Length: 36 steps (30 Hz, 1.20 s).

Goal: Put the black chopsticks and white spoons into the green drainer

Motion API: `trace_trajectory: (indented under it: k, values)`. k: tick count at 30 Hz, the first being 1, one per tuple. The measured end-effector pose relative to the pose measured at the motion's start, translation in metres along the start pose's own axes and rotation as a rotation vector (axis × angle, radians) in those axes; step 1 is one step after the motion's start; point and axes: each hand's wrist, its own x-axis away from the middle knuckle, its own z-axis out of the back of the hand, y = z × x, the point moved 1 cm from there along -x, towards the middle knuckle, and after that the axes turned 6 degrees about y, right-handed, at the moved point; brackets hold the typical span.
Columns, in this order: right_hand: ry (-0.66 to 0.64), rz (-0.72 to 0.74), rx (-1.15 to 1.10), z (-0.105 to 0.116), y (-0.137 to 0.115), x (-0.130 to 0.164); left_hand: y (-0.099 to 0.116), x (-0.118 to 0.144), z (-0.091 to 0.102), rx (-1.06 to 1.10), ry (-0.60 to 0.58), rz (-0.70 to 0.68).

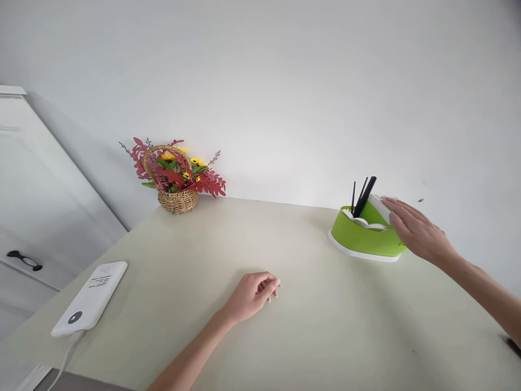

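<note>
My left hand (pixel 254 296) rests on the table with its fingers loosely curled and thumb against the index finger; nothing shows in it. On the right, my right hand (pixel 419 231) lies with straight fingers over a tilted white panel (pixel 379 205) at the back of a green container (pixel 358 238). The container has a white base. Black sticks (pixel 364 196) stand up inside it, beside white curved pieces (pixel 362 221). What lies under my right palm is hidden.
A wicker basket (pixel 178 201) of red and yellow flowers stands at the back left. A white power bank (pixel 91 298) with a cable lies at the left of the table (pixel 309 326). A white cabinet (pixel 36 179) stands on the left; a wall is behind.
</note>
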Motion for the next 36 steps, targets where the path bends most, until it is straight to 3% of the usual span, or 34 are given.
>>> trace_trajectory:
  k: [4,7,10,13,14,16,20,26,30,36]
  values:
    - [0.017,-0.024,-0.001,-0.002,0.037,-0.007,0.000,-0.001,0.000,-0.002,0.004,-0.008]
    - [0.050,0.013,-0.026,-0.003,0.046,-0.005,0.001,-0.002,0.000,-0.006,0.002,-0.012]
    - [0.161,0.037,-0.022,0.001,0.024,0.015,0.002,-0.002,0.001,-0.015,-0.002,-0.011]
    - [0.318,0.089,-0.074,0.004,-0.020,0.051,0.004,-0.002,0.001,-0.018,-0.001,-0.002]
    - [0.318,0.130,-0.112,0.002,-0.036,0.065,0.004,-0.002,0.001,-0.015,0.000,0.001]
    - [0.255,0.215,-0.184,-0.009,-0.063,0.091,0.004,-0.002,0.001,-0.001,0.005,0.001]
    - [-0.016,0.285,-0.333,-0.053,-0.096,0.123,0.001,-0.012,0.004,0.071,0.043,0.023]
    - [-0.288,0.164,-0.418,-0.113,-0.133,0.119,-0.010,-0.044,0.018,0.068,0.159,0.060]
    - [-0.310,0.171,-0.343,-0.123,-0.150,0.113,-0.014,-0.052,0.023,0.099,0.217,0.073]
    - [-0.254,0.179,-0.316,-0.122,-0.150,0.115,-0.012,-0.052,0.023,0.085,0.198,0.105]
